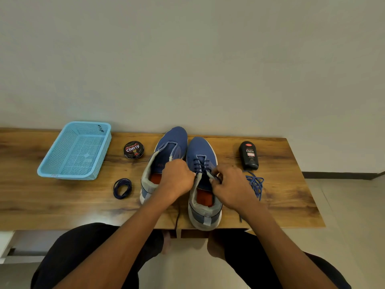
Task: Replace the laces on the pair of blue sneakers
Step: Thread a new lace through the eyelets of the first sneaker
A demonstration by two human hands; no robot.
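on the wooden table (291, 184), the right sneaker (203, 184) is being laced with a dark navy lace (201, 163), partway up the eyelets. the left hand (177, 178) is curled at the collar; the right hand (231, 184) is pinching the lace end. the left sneaker (166, 155) is standing unlaced, touching it. next, the end probably needs guiding through the following eyelet.

Single head-worn wide-angle view, facing forward and down, close above wooden table (62, 205), plain wall (187, 59) behind
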